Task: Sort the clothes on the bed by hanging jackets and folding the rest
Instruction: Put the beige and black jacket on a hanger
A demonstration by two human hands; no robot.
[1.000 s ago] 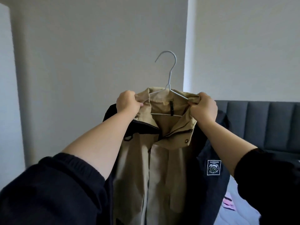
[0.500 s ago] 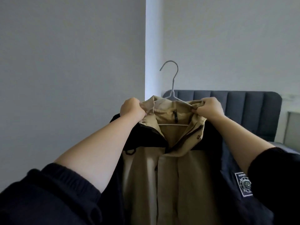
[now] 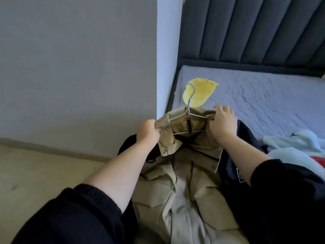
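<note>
At bed (image 3: 263,95) corner nearest the wall, tan/black jacket (image 3: 184,191) is front-up w/ wire hanger (image 3: 188,109) inside its collar, hook overlapping a yellow cap (image 3: 200,94) in view. L hand (image 3: 148,132) fist clamped on collar's left side. R hand (image 3: 223,122) on right side, fingers blurred, so can't tell if gripping. Pale blue clothes (image 3: 290,143) at right.

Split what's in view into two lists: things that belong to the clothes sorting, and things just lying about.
Belongs to the job:
tan jacket
wire hanger, inside its collar
left hand and right hand, gripping that collar
light blue garment, unfolded on the bed

Lying about:
yellow cap on the bed, arguably clothing
headboard
</note>
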